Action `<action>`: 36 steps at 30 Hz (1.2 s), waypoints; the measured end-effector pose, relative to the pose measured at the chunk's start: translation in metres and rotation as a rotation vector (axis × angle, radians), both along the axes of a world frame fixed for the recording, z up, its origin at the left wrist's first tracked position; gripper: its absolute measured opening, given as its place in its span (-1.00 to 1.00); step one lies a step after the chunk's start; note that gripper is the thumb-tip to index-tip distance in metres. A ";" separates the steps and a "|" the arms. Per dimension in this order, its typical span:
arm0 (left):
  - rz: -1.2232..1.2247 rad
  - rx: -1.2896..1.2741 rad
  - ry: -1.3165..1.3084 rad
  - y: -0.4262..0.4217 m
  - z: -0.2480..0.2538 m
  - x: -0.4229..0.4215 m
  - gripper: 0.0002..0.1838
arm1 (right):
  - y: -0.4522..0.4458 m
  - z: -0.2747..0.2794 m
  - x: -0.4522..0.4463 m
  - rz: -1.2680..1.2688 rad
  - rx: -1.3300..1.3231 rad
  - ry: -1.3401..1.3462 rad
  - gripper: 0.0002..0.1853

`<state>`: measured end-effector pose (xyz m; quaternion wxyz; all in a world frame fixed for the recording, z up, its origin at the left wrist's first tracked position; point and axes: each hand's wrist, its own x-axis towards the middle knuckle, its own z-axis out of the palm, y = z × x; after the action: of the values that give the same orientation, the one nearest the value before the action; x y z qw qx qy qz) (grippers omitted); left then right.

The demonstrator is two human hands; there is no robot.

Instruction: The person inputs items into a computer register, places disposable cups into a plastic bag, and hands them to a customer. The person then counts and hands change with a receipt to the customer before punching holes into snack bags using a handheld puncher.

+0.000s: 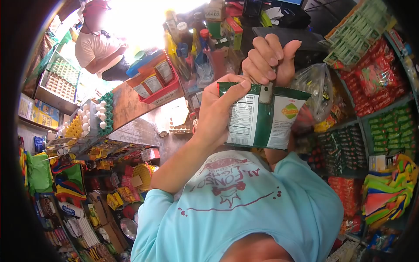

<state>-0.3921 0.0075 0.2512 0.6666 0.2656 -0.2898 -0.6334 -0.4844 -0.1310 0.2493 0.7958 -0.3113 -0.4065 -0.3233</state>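
The wearer stands there in a pale blue shirt (257, 214), its dark red lettering seeming to read "ALFONSO", with smaller words I can't make out. Away to the left runs a wooden desk (124, 105), and another person (96, 52), in a red cap, is beyond its far edge. A red basket (170, 89) sits at the desk's right end; the marking just below it looks like a price ending in "each". Eggs (86, 118) are grouped by the near left corner. Further back, a small box (213, 13) carries what looks like "68403".

The green-and-white packet (251, 124) is up in the air before the wearer's chest, off the desk and to the right of its right end. Its back panel shows a nutrition table, "acts" legible in the heading, a barcode below, and a yellow-green logo too blurred to read surely.

The hands are close together. The left hand (224, 107) is clamped on the packet's upper left corner, thumb laid across the front. The right hand (270, 61), fingers curled and thumb sticking up, closes around a flat metallic strip (265, 93) lying down the packet's front.
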 end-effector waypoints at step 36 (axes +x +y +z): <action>0.011 0.097 0.104 0.011 -0.024 -0.013 -0.89 | 0.023 -0.003 -0.017 -0.141 0.239 0.287 -0.45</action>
<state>-0.4046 0.0181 0.2271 0.6705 0.2662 -0.2223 -0.6558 -0.5012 -0.1079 0.2464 0.8522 -0.2853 -0.2249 -0.3766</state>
